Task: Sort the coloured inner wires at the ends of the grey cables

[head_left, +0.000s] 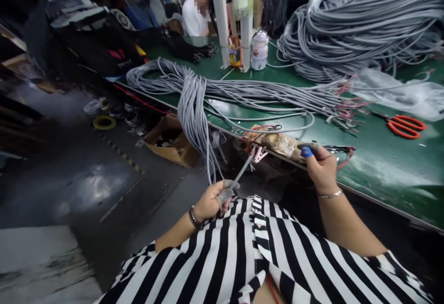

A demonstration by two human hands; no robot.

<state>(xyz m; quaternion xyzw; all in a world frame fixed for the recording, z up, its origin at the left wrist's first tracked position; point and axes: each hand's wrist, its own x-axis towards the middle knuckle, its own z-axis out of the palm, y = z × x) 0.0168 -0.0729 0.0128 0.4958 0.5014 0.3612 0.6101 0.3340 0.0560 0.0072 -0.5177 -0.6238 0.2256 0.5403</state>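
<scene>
My left hand (217, 198) is closed around a grey cable (242, 171) in front of the striped shirt; the cable's end points up toward a pink clip (258, 154) at the table edge. My right hand (321, 163), with blue tape on a finger, is at the table edge by the right end of a worn, plastic-wrapped block (282, 145). Its fingers are pressed together, and what they hold, if anything, cannot be made out. A bundle of grey cables (194, 96) lies across the table and hangs over its front edge beside my left hand.
The green table (391, 174) carries red-handled scissors (405, 126), a large cable coil (360, 22), a plastic bag (398, 92) and a white bottle (260, 51) beside a post. An open cardboard box (173, 143) stands below. A person (194, 16) sits beyond the table.
</scene>
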